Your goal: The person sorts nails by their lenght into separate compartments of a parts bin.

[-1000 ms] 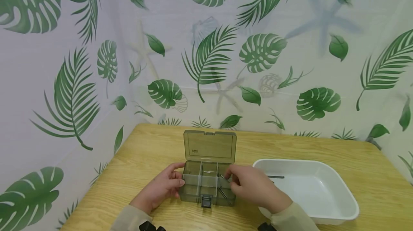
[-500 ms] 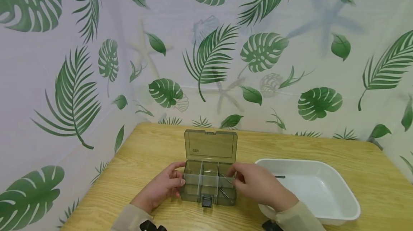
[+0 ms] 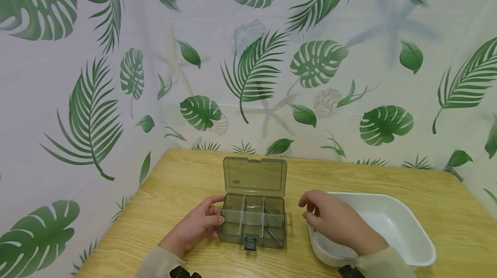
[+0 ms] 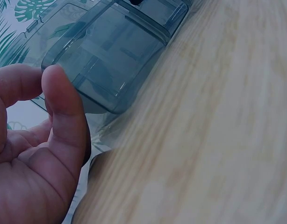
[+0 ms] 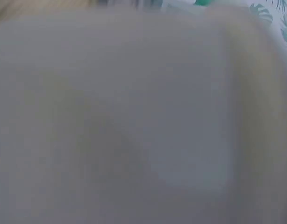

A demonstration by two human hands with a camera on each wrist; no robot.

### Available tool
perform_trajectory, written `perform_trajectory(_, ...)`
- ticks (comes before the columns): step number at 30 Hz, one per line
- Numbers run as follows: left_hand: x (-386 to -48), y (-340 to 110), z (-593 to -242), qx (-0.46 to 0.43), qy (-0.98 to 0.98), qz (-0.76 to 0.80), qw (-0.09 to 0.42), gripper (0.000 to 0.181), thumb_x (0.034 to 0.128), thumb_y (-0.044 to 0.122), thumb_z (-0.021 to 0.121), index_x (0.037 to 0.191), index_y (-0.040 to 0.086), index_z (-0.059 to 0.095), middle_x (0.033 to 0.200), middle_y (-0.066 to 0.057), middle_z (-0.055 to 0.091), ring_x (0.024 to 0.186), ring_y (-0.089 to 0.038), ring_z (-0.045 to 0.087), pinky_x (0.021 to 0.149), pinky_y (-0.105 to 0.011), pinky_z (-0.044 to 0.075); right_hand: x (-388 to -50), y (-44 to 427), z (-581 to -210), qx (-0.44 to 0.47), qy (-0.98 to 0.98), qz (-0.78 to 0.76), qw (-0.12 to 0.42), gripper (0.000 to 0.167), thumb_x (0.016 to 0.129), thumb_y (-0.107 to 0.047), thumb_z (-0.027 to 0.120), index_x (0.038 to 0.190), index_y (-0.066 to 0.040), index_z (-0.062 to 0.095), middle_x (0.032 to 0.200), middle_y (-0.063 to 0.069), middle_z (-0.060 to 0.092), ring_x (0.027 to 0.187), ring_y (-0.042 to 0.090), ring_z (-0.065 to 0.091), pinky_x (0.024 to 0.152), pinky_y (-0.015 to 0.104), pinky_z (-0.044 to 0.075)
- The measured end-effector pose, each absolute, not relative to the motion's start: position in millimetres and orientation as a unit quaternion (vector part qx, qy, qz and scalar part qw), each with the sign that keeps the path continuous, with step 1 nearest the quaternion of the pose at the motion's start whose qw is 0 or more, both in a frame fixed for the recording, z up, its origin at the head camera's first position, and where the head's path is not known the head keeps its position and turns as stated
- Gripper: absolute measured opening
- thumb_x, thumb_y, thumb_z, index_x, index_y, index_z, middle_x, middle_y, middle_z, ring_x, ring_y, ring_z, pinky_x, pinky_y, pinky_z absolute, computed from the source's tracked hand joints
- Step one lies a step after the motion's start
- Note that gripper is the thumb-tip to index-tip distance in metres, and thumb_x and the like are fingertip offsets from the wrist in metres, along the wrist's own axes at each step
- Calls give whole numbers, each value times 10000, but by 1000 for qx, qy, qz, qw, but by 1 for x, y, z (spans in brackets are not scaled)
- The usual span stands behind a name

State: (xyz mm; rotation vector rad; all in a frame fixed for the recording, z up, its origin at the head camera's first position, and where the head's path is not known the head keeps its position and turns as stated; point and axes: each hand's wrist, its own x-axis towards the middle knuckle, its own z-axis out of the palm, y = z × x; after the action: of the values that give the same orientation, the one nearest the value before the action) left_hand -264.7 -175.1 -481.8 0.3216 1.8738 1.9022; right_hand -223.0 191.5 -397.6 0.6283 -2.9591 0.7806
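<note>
1. Head view: since half a second ago, the right hand (image 3: 335, 222) has drawn back from the compartment box (image 3: 251, 228) and is now over the left end of the white tray (image 3: 388, 226). The dark rod I saw in the tray is out of sight, and the hand covers that spot.

2. I see the right hand relaxed and released, fingers loosely bent, thumb and forefinger tips apart (whether it touches the tray, I cannot tell).

3. On my feed the left hand (image 3: 202, 222) grips the box's left end with thumb and forefinger, just as before.

4. The box sits on the wooden table (image 3: 186, 183), left of the tray, its lid (image 3: 254, 176) raised at the back. Slim metal pieces (image 3: 274, 235) lie tilted in its right-hand column.

5. My left wrist view gives the thumb from low down, against the box's clear corner, which the head view shows only from above.

6. My right wrist view is mostly a pale blur (tray or sleeve, I cannot say).
</note>
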Motion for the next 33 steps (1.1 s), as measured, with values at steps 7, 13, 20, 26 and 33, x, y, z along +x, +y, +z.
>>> perform_trajectory(7, -264, -175, -480, 117, 679, 690, 223, 677, 978, 38, 611, 1565, 44, 273, 956, -56, 473, 756, -168, 486, 598, -291, 515, -223, 228, -407, 172, -960, 220, -5, 216, 933, -164, 683, 1146, -202, 675, 1115, -52, 623, 883, 109, 589, 748, 364, 524)
perform_trajectory(13, -265, -174, -479, 115, 680, 689, 225, 671, 988, 45, 607, 1569, 53, 272, 954, -57, 479, 757, -173, 491, 599, -296, 521, -223, 257, -418, 162, -966, 200, -19, 313, 899, -163, 713, 1209, -140, 674, 1197, 4, 632, 889, 142, 594, 740, 379, 513)
perform_trajectory(20, -265, -175, -479, 112, 680, 688, 226, 673, 993, 58, 612, 1571, 61, 269, 955, -57, 484, 749, -170, 497, 600, -300, 524, -226, 274, -426, 157, -967, 192, -60, 451, 878, -188, 762, 1303, -90, 647, 1313, 82, 597, 889, 124, 586, 748, 371, 515)
perform_trajectory(26, -265, -174, -480, 117, 676, 691, 226, 677, 988, 49, 607, 1570, 46, 263, 956, -57, 479, 745, -165, 490, 600, -294, 520, -230, 278, -432, 147, -966, 189, -97, 538, 869, -183, 778, 1368, -67, 615, 1355, 106, 592, 1018, 198, 623, 870, 465, 531)
perform_trajectory(33, -266, -174, -481, 121, 676, 691, 225, 677, 990, 43, 605, 1569, 37, 254, 963, -56, 485, 695, -144, 466, 609, -290, 520, -231, 282, -435, 148, -968, 172, -107, 536, 862, -215, 790, 1354, -76, 629, 1336, 84, 609, 1052, 216, 630, 922, 499, 518)
